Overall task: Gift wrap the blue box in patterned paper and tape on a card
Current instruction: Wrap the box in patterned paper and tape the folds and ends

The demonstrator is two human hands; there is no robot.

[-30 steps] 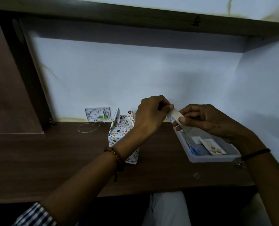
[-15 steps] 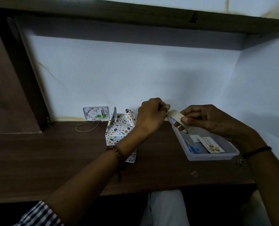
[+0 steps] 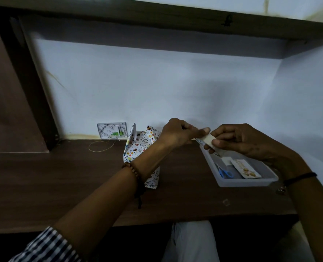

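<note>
Tape roll (image 3: 208, 141): gripped in right hand (image 3: 240, 142); left hand (image 3: 177, 134) pinches its free end. Wrapped box (image 3: 138, 146) stands left of both, flaps upward, nearer the left hand.

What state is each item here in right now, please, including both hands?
Tray: open, on the desk.
Wrapped box: upright on the desk, top flaps standing open.
Tape roll: held up between both hands.
Left hand: pinching the roll's edge.
Right hand: gripping the roll.
Scissors: lying in the tray.
Card: lying in the tray, unattached.
</note>
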